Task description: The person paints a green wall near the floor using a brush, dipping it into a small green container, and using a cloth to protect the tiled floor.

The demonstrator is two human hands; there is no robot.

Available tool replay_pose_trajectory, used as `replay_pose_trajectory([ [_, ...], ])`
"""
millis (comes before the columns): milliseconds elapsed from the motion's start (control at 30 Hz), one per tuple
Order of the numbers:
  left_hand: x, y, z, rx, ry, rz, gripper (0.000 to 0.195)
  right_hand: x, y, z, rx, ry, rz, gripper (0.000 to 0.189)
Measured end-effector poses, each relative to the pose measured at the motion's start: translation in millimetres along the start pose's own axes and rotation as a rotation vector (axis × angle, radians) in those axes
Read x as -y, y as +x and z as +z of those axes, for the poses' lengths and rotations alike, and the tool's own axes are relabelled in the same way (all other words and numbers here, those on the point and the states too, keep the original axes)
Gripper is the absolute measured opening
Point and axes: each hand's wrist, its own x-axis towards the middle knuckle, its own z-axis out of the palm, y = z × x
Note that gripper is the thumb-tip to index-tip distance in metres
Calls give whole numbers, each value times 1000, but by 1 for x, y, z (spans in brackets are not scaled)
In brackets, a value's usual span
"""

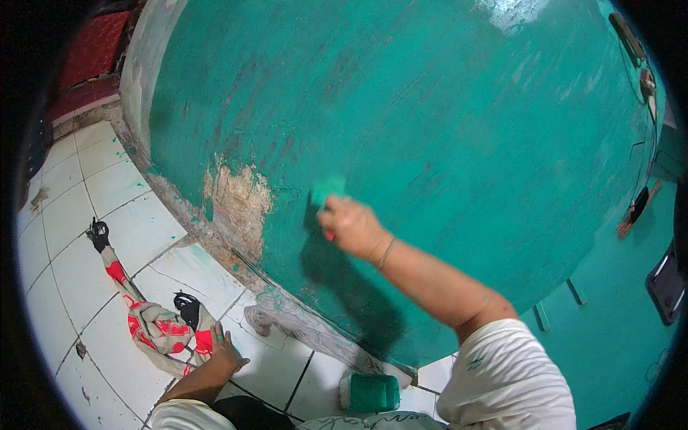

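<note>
My right hand [352, 226] grips a paintbrush by its handle, a bit of red showing below the fist. The brush head [328, 189] is green, blurred, and lies against the green-painted wall [430, 161]. My left hand [227, 348] rests low at the floor with fingers spread, touching the end of a cloth scarf [156, 325] in beige and red with black tassels. Close in front of me stands a tub of green paint [373, 392]. A patch of bare, crumbling plaster [239, 201] breaks the paint left of the brush.
Crumpled plastic sheeting [306, 322] runs along the wall's foot. White floor tiles [129, 269] carry green spots. Dark red steps [88, 59] rise at upper left. On the right are a small hand broom [637, 212] and a dark flat object [666, 285].
</note>
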Motion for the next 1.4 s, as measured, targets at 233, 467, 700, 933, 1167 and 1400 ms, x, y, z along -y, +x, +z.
replay_pose_trajectory([
  [233, -2, -3, -14, -24, -46, 73, 85, -12, -48, 39, -7, 362, 233, 16],
  [467, 12, -14, -22, 54, -69, 52, 90, -105, -20, -168, -615, 23, 261, 20],
  [700, 5, -10, -26, 52, -91, 30, 93, -120, -50, -182, -645, -619, 117, 32],
  [933, 14, -4, -9, 29, -72, 73, 94, 26, -155, 1, 134, 11, 139, 32],
  [1167, 8, -11, -21, 32, -57, 51, 94, 4, -143, 3, 185, 299, 386, 24],
  [1400, 12, -13, -26, 109, -75, 36, 94, -104, -52, -194, -597, -215, 179, 22],
])
